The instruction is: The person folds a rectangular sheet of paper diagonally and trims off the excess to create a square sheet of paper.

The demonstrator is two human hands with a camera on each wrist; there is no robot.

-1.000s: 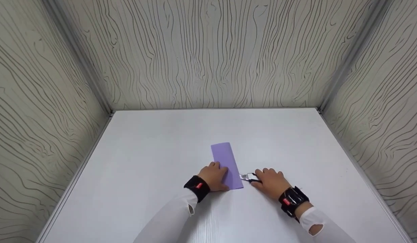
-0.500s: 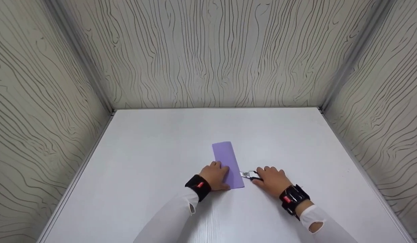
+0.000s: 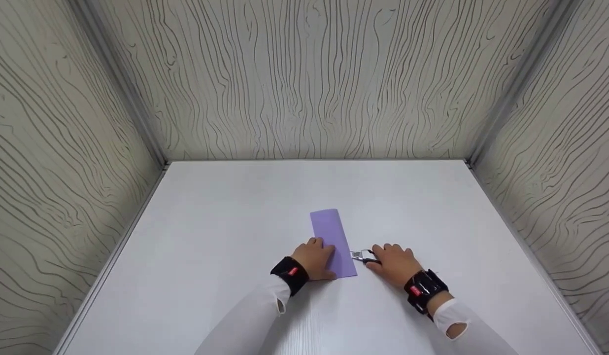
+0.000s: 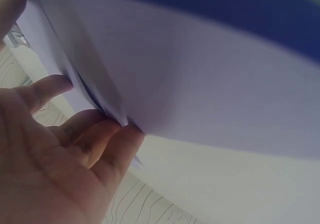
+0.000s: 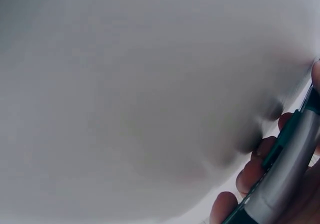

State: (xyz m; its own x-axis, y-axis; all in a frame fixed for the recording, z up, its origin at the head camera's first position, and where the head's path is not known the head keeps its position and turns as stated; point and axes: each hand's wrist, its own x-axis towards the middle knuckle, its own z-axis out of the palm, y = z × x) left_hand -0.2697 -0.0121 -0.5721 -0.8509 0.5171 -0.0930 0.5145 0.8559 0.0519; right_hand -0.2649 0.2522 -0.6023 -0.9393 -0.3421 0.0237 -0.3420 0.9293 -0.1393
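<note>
A folded sheet of purple paper point(image 3: 329, 228) lies on the white table, its long side running away from the person. My left hand point(image 3: 312, 259) rests on the paper's left part; in the left wrist view, the bent fingers point(image 4: 117, 154) press their tips against the purple sheet point(image 4: 210, 79) near a slit between layers. My right hand point(image 3: 397, 265) grips a plier-style hole punch point(image 3: 364, 256) with a metal head and dark handles. The head meets the paper's right edge. In the right wrist view, fingers curl round its silver and dark green handle point(image 5: 285, 171).
The white tabletop point(image 3: 225, 202) runs back to wood-grain panels point(image 3: 304, 84) on three sides, with grey metal posts in the corners. Black straps point(image 3: 289, 275) circle both wrists, over white sleeves.
The hole punch's handles stand closer together than one second ago, squeezed by the right hand. Its head stays at the paper's right edge. The left hand keeps its place on the paper.
</note>
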